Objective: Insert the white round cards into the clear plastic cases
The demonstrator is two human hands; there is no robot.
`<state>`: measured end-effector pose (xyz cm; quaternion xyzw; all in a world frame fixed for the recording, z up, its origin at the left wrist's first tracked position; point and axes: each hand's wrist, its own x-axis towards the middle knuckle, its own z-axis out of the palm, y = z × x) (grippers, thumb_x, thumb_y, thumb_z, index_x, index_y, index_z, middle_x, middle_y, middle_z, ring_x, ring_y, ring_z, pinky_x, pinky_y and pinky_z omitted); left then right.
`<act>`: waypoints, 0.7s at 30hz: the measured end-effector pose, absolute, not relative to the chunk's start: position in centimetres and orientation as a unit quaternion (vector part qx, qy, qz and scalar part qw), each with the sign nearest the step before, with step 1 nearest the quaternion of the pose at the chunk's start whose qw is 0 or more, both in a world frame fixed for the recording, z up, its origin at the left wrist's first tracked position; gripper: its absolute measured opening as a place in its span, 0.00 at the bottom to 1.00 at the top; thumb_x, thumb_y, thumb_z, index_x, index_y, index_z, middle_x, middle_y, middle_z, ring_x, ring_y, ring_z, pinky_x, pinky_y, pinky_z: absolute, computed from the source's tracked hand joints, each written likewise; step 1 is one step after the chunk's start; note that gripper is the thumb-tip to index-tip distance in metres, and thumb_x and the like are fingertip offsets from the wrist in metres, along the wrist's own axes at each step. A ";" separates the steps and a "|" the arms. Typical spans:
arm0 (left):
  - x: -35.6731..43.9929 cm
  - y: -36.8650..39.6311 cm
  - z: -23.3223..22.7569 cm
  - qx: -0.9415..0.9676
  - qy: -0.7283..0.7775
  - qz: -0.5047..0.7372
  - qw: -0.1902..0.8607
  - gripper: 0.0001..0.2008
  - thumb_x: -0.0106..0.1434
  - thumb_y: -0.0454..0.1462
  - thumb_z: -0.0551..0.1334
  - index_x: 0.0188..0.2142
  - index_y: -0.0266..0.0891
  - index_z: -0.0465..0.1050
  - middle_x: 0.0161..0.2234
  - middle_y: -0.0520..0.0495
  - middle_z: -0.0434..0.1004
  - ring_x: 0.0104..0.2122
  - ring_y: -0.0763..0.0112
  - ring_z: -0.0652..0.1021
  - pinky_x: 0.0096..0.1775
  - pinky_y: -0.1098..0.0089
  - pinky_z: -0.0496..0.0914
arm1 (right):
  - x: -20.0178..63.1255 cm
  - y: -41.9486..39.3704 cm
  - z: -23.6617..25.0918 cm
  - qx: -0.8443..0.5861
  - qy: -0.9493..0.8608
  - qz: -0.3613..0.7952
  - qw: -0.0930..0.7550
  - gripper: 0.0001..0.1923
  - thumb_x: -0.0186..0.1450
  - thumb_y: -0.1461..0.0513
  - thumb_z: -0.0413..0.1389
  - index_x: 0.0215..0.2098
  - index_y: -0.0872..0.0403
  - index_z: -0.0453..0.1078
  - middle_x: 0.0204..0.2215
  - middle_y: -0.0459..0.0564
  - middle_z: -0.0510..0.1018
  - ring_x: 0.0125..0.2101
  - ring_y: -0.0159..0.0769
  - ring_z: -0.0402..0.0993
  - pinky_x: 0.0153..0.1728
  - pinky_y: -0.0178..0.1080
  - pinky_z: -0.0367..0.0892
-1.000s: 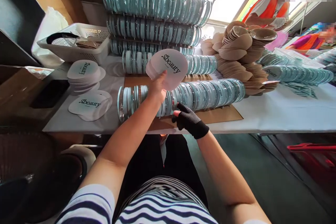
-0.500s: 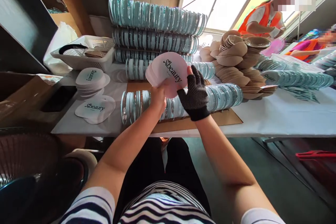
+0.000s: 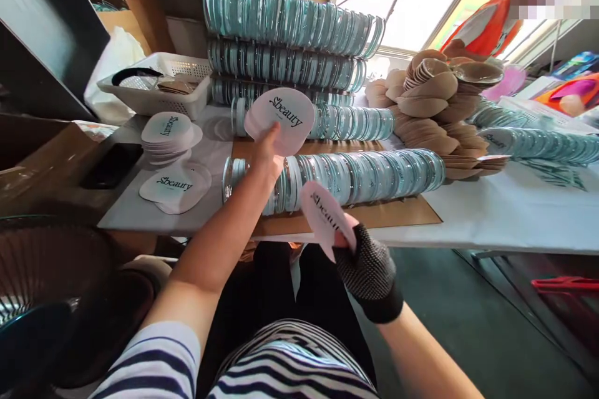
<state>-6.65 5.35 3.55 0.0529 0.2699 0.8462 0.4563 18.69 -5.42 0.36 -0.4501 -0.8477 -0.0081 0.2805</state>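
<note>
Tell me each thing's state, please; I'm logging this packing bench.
left hand: bare, holding a fan of printed cards raised
right hand: gloved, pinching a single card
card piles: lying stacked on the table
clear cases: lying in rows
white basket: upright

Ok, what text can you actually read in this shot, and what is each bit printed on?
"Sbeauty": top card of the fan of cards held up in the left hand.
"Sbeauty", seen at a slant: single card pinched in the gloved right hand.
"Sbeauty": loose cards lying on the table.
"Sbeauty", turned sideways: stacked cards behind them.
Small line under each logo: too small to read.
</note>
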 end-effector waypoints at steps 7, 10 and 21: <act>-6.7 5.3 2.5 0.071 0.258 0.849 0.455 0.18 0.57 0.32 0.67 0.48 0.41 0.73 0.54 0.43 0.75 0.56 0.57 0.74 0.56 0.56 0.70 | 12.5 -3.0 0.0 -0.482 -0.860 0.060 0.156 0.24 0.68 0.57 0.45 0.61 0.50 0.63 0.33 0.52 0.81 0.27 0.41 0.77 0.25 0.36 0.63; -6.9 5.1 2.7 0.062 0.254 0.852 0.454 0.14 0.59 0.31 0.66 0.45 0.40 0.74 0.54 0.43 0.75 0.56 0.57 0.73 0.56 0.56 0.70 | 10.2 -0.7 -0.2 -0.508 -0.853 0.054 0.108 0.22 0.68 0.56 0.47 0.59 0.51 0.63 0.29 0.52 0.80 0.24 0.40 0.75 0.24 0.34 0.56; -6.7 4.7 3.0 0.070 0.264 0.841 0.466 0.16 0.63 0.31 0.63 0.51 0.41 0.71 0.55 0.44 0.74 0.57 0.59 0.73 0.56 0.52 0.69 | 9.6 0.6 -0.7 -0.508 -0.849 0.042 0.139 0.15 0.70 0.58 0.45 0.42 0.54 0.71 0.33 0.52 0.80 0.33 0.36 0.76 0.30 0.34 0.56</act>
